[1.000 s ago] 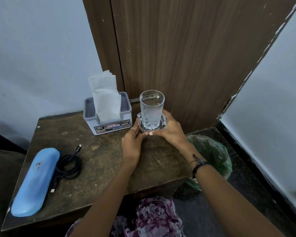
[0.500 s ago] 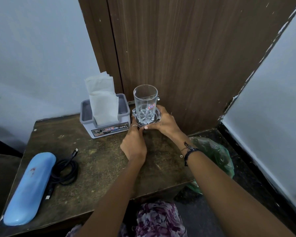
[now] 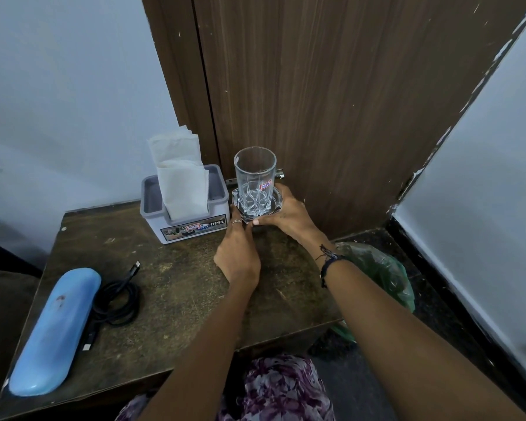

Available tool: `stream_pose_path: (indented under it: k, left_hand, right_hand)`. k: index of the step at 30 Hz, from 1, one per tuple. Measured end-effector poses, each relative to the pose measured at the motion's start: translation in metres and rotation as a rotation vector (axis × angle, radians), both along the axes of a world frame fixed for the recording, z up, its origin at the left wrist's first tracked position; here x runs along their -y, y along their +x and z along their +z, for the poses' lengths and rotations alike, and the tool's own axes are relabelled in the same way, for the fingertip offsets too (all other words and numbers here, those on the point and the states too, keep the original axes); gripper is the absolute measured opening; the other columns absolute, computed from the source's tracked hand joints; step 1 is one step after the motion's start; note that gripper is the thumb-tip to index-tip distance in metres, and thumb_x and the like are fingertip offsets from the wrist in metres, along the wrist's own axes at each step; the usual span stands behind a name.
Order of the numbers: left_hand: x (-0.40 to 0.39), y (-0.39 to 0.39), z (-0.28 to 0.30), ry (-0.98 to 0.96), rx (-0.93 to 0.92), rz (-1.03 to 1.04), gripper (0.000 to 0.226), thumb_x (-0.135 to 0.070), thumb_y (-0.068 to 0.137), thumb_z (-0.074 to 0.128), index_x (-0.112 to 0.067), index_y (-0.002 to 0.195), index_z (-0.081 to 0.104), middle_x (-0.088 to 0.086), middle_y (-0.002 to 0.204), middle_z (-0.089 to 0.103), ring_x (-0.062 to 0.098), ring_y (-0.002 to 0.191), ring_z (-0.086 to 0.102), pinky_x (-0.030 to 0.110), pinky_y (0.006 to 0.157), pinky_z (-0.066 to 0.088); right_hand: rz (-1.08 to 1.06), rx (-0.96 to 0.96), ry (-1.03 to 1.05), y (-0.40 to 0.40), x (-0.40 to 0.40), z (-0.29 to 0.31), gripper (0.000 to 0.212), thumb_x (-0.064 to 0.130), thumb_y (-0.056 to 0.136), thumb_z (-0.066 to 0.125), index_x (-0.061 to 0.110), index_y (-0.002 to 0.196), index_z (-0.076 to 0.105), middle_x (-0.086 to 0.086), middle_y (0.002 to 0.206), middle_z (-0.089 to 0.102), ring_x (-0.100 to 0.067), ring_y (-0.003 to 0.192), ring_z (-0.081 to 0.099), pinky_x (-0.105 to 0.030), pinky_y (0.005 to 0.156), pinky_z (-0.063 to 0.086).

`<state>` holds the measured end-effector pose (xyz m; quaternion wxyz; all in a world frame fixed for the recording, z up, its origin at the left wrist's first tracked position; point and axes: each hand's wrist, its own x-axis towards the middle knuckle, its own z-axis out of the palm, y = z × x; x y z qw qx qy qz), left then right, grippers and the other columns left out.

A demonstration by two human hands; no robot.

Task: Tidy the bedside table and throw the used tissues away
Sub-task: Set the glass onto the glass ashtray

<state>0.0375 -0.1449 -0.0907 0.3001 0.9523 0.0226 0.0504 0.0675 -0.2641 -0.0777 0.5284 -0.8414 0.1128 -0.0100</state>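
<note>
An empty clear glass (image 3: 254, 180) stands upright on a round glass coaster (image 3: 277, 199) at the back of the dark wooden bedside table (image 3: 176, 287), close to the wooden door. My left hand (image 3: 237, 256) touches the coaster's near-left edge with its fingertips. My right hand (image 3: 289, 215) cups the coaster's right side, thumb on its front edge. A grey tissue box (image 3: 185, 208) with white tissues (image 3: 179, 174) sticking up stands just left of the glass. No loose used tissues show on the table.
A light blue glasses case (image 3: 55, 332) lies along the table's left front edge, with a coiled black cable (image 3: 116, 302) beside it. A bin lined with a green bag (image 3: 377, 271) sits on the floor right of the table. White walls flank the door.
Both hands have slid the coaster with the glass further back on the table, toward the door and nearer the tissue box.
</note>
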Motion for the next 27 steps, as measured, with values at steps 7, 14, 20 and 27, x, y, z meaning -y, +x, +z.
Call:
stream_pose_path:
  k: [7, 14, 20, 27]
  left_hand:
    - [-0.002, -0.004, 0.001, -0.008, 0.006, -0.042, 0.052, -0.03, 0.099, 0.036, -0.024, 0.147, 0.018, 0.006, 0.14, 0.05, 0.036, 0.106, 0.06, 0.046, 0.079, 0.048]
    - [-0.014, -0.027, -0.005, -0.19, 0.027, -0.197, 0.054, -0.016, 0.096, 0.043, -0.016, 0.146, 0.022, 0.005, 0.149, 0.036, 0.028, 0.123, 0.051, 0.04, 0.093, 0.045]
    - [-0.033, -0.05, -0.003, -0.328, -0.023, -0.297, 0.05, -0.002, 0.091, 0.047, -0.012, 0.139, 0.037, 0.007, 0.142, 0.044, 0.019, 0.13, 0.042, 0.024, 0.105, 0.032]
    - [-0.094, -0.072, 0.024, -0.476, 0.021, -0.253, 0.051, 0.008, 0.087, 0.046, -0.012, 0.134, 0.046, 0.009, 0.123, 0.062, 0.019, 0.113, 0.059, 0.025, 0.095, 0.045]
  right_hand:
    - [-0.007, -0.018, 0.118, -0.008, -0.003, 0.001, 0.111, 0.014, 0.058, 0.087, 0.016, 0.146, 0.019, -0.001, 0.141, 0.046, -0.017, 0.128, 0.044, -0.033, 0.109, 0.035]
    - [-0.133, 0.055, 0.172, -0.038, -0.019, 0.005, 0.093, -0.003, 0.063, 0.08, 0.01, 0.139, 0.027, 0.009, 0.114, 0.047, -0.002, 0.11, 0.042, 0.005, 0.077, 0.032]
    - [-0.282, 0.077, 0.066, -0.076, -0.058, -0.006, 0.084, 0.004, 0.07, 0.077, 0.012, 0.141, 0.032, -0.005, 0.137, 0.044, -0.017, 0.13, 0.04, -0.022, 0.106, 0.034]
    - [-0.155, 0.258, -0.034, -0.116, -0.126, 0.002, 0.024, 0.006, 0.083, 0.062, 0.015, 0.105, 0.064, -0.002, 0.105, 0.063, -0.014, 0.098, 0.061, -0.033, 0.092, 0.049]
